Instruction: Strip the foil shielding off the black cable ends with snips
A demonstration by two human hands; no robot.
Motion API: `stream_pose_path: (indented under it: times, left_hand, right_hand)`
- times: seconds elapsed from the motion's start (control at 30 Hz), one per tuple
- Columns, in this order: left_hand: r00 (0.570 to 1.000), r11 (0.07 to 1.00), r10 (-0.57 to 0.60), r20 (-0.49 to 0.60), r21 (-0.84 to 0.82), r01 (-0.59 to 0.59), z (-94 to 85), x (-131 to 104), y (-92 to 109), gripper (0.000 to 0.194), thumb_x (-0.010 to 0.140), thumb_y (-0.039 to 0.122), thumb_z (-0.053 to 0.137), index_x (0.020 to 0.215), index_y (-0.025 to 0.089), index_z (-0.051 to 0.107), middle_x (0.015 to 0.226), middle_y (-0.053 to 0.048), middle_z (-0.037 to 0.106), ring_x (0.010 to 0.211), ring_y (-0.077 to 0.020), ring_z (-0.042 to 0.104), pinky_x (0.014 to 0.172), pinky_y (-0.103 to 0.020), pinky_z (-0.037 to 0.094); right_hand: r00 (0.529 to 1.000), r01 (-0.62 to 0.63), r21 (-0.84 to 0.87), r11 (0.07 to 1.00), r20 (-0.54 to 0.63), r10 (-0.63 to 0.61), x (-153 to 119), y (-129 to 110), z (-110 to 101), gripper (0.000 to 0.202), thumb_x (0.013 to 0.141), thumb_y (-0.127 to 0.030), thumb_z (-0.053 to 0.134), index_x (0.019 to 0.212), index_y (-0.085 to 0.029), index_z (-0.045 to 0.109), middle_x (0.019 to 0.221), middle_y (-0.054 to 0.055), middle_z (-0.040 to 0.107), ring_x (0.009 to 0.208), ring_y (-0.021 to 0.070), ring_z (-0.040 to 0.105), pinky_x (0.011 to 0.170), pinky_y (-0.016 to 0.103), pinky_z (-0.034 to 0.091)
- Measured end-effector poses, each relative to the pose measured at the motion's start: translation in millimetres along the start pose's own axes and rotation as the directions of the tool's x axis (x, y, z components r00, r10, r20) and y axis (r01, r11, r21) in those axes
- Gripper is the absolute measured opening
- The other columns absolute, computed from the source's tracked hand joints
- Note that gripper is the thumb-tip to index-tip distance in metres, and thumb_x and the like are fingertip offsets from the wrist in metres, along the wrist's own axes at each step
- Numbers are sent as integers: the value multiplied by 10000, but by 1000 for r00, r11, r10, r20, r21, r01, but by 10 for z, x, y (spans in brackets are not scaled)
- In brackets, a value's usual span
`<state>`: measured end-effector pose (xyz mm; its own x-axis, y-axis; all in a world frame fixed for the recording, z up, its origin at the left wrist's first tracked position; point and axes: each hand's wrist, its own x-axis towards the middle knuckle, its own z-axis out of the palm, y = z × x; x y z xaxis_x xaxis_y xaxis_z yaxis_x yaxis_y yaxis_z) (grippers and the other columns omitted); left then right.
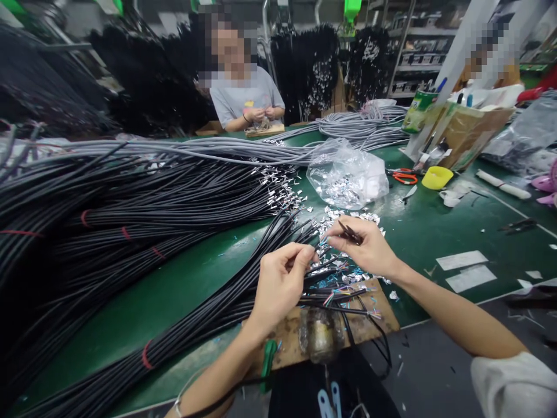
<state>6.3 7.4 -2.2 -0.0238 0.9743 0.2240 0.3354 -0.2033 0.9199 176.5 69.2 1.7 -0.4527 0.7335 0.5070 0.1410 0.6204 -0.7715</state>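
Note:
My left hand (pixel 282 281) is closed in a pinch on the end of a black cable (pixel 314 251), just left of my right hand. With a small dark metal tool (pixel 349 233), snips by its look, tucked in its fingers, my right hand (pixel 368 248) pinches at the thin blue wires (pixel 323 241) of that cable end. The fingers of both hands almost meet. Below them, stripped cable ends with coloured wires (pixel 337 295) lie over a wooden board (pixel 383 307). A bundle of black cables (pixel 195 316), tied with a red band, runs under my left wrist.
Larger black cable bundles (pixel 195 212) fill the left side, with grey cables (pixel 209 145) behind. Foil scraps surround a clear plastic bag (pixel 348 177). Orange-handled scissors (pixel 404 176) and a yellow tape roll (pixel 437 177) lie right. A co-worker (pixel 248 96) sits across the green table (pixel 418 232).

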Motion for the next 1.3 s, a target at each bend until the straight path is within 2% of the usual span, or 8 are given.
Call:
stream_pose_path:
  times: [0.1,0.17,0.23,0.37,0.5,0.6,1.07,1.3]
  left_hand:
    - [1000,1000,9,22,28,-9,4,-5,-9,306,849,322,525,640,127,633,501,18,496,453,-73,384,431,-198,287]
    - [1000,1000,13,7,18,-13,5,-7,-12,254,823,302,566,655,129,646,538,6,551,480,-81,438,449,-194,326]
    - [999,999,30,-33,-16,-31,2,-4,-11,189,784,273,615,663,133,656,582,-4,587,521,-93,488,477,-193,367]
    - [989,989,114,-99,-78,-122,-28,14,0,109,736,207,661,644,148,666,591,4,577,543,-94,503,493,-194,387]
    - [964,971,190,-183,-106,-212,-73,22,16,57,720,179,673,666,160,678,607,5,596,562,-94,512,508,-196,393]
    - [958,970,201,-204,-95,-224,-89,17,24,62,721,173,667,662,161,680,601,5,601,560,-95,513,503,-199,391]
    - [961,979,200,-193,15,-201,-40,8,38,109,751,202,654,655,155,675,593,1,608,546,-98,537,486,-194,418]
    - [921,977,199,-334,145,-159,56,-65,-69,99,717,246,719,762,174,668,674,10,642,549,-94,587,523,-199,483]
  right_hand:
    - [999,30,20,999,-37,-29,-30,-25,37,118,819,-248,620,781,-156,683,702,8,597,659,108,530,613,261,403]
    - [999,-22,47,999,-47,24,-40,-10,45,111,808,-250,626,777,-159,682,676,-5,572,623,98,497,579,252,383]
    - [988,-151,153,977,-14,155,-47,15,58,117,790,-272,640,770,-162,675,610,-30,527,543,80,441,513,236,345]
    - [898,-439,352,826,190,396,-63,27,110,219,806,-374,607,794,-159,649,494,-74,420,408,54,306,394,212,246]
    - [964,-263,236,936,87,249,-82,-38,123,267,876,-381,521,1010,-184,644,798,26,635,640,93,523,550,231,409]
    - [989,-147,106,983,34,145,-98,-92,95,252,883,-336,529,1069,-217,649,998,56,673,844,129,590,687,270,459]
    - [994,-109,39,993,38,107,-105,-155,59,226,869,-294,550,974,-196,724,846,42,708,698,116,600,620,259,463]
    - [990,-107,-17,994,-90,105,-150,-135,139,217,852,-276,572,959,-166,726,785,46,701,679,123,607,614,260,473]
